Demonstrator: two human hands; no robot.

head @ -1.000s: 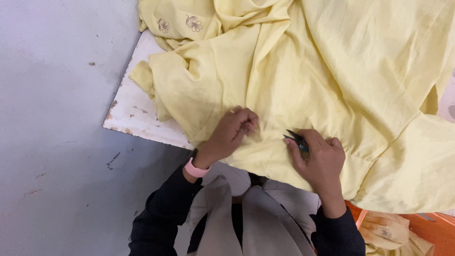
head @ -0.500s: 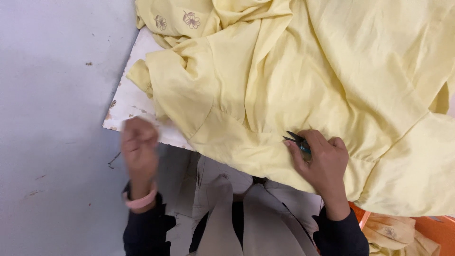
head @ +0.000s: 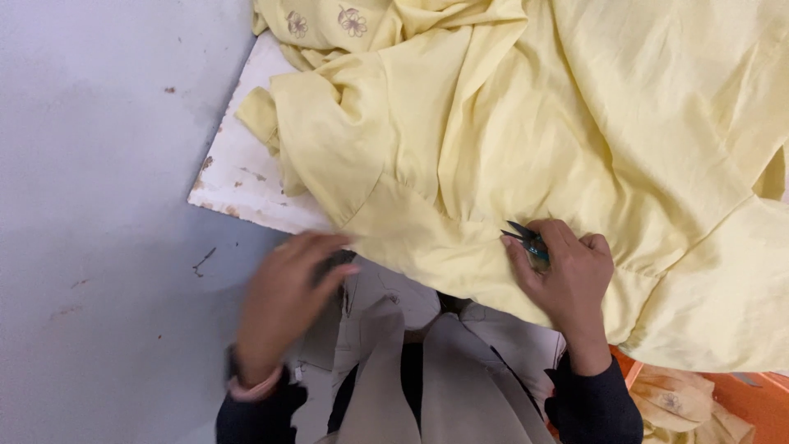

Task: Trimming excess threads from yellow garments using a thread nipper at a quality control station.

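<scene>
Fingers (head: 567,247) curled around snips (head: 526,241), pressing cloth (head: 575,123)

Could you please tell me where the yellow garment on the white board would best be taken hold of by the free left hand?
Probably at the folded lower edge of the yellow garment, just beside the left hand, coming from the person's side. That hem overhangs the white board, so fingers could slip under it. The right hand already pins the cloth, holding small snips.

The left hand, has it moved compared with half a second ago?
Yes. The left hand has swung back right, from beside the white board's lower-left corner toward the yellow fabric's hem.
</scene>
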